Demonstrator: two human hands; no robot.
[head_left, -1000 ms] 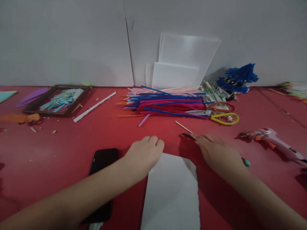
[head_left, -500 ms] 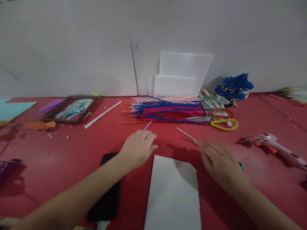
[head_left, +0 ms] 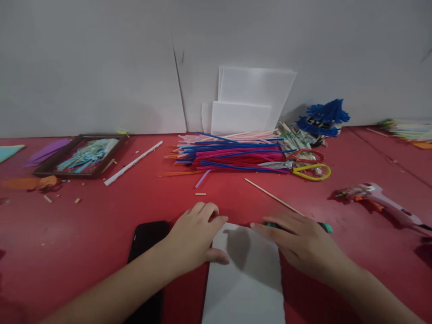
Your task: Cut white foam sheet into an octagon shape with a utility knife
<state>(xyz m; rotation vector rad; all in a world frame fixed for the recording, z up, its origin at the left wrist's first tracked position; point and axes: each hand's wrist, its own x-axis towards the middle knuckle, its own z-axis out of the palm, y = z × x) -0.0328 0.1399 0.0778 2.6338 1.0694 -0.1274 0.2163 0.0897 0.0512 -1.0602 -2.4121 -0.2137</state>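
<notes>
My left hand (head_left: 195, 236) is open at the upper left edge of a white sheet (head_left: 245, 288), thumb spread away from the curved fingers, with nothing between them. Across the sheet, by its upper right corner, my right hand (head_left: 297, 236) lies palm down, slightly blurred. A slim green tool (head_left: 326, 227) passes beneath its fingers and shows on both sides of the hand; most of it is covered, so its kind is unclear. Just beyond that hand a thin wooden stick (head_left: 270, 194) lies slanted on the red table. A short stick piece (head_left: 200, 194) lies beyond my left hand.
A black phone (head_left: 146, 238) lies under my left forearm. Farther back are pipe cleaners (head_left: 232, 155), scissors (head_left: 310, 172) with red and yellow handles, and white sheets (head_left: 241, 117) against the wall. A pink glue gun (head_left: 388, 202) lies right, a brown frame (head_left: 67, 173) left.
My left hand has drawn back toward the sheet, uncovering the short stick piece. My right hand has moved toward me; the dark thin tip at its fingers no longer shows, and more of the stick is visible.
</notes>
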